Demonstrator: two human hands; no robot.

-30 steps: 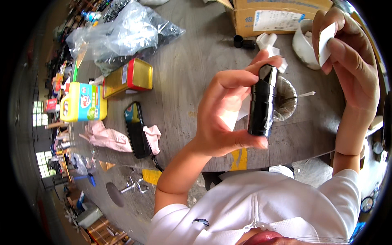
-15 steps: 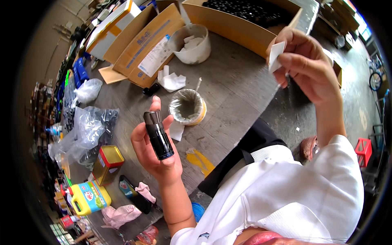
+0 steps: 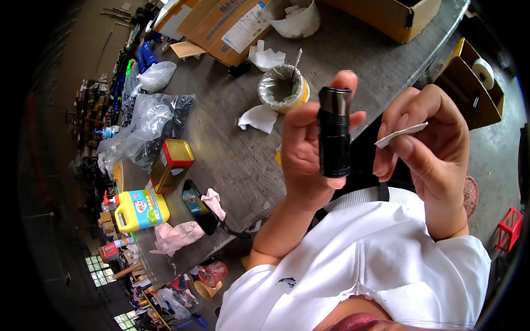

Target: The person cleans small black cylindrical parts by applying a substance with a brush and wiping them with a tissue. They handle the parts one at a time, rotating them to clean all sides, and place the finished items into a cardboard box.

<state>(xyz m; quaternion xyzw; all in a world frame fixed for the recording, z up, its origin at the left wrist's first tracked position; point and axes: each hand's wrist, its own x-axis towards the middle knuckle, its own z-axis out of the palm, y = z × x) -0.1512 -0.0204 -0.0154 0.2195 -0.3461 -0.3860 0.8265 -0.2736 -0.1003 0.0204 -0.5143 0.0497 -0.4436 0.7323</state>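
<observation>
My left hand grips a black cylinder upright in front of my chest, thumb on one side and fingers on the other. Its top end is shiny. My right hand is close beside it on the right, pinching a small white paper strip between thumb and fingers. The strip's tip points toward the cylinder without touching it.
A grey workbench carries a foil-lined bowl with a stick, white tissues, a yellow-red tin, a yellow jug, clear plastic bags, pink cloths, cardboard boxes and a white tub.
The view swung across the bench. My right hand came down from high up to beside the cylinder, and my left hand raised the cylinder toward the middle.
</observation>
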